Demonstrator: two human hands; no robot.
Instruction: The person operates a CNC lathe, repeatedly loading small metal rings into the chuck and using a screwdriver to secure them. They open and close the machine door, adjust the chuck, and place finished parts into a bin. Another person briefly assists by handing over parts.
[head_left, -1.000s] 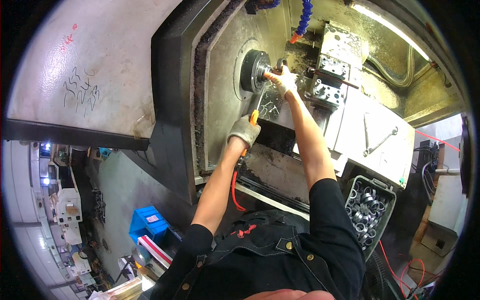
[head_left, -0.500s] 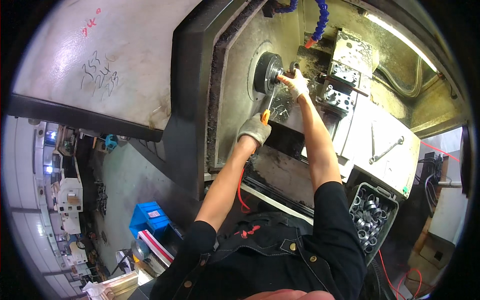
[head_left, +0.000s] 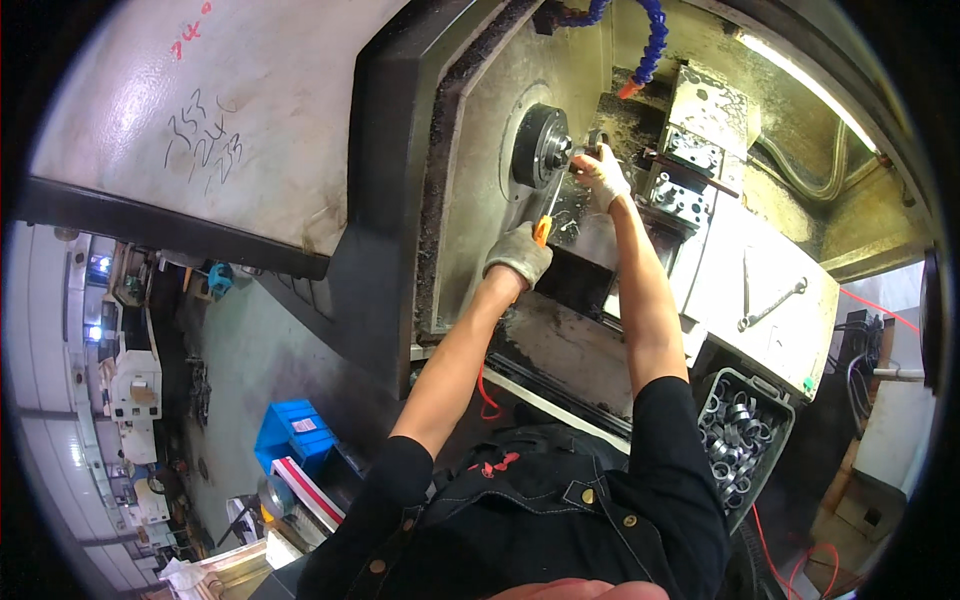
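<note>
1. Chuck: round, dark, on the machine's inner wall; landmark.
2. Right hand: gloved, pinching a small metal part just right of chuck; nearer hand.
3. Left hand: gloved, clenched around an orange-handled tool below chuck, shaft angled up toward it.

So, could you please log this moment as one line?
left hand: holds orange-handled tool | right hand: at chuck | crate of metal rings: lower right

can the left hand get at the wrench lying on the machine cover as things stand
Probably not without moving. The left hand grips an orange-handled screwdriver aimed at the chuck, and the wrench lies far to the right, beyond the right forearm, which crosses the way.
</note>
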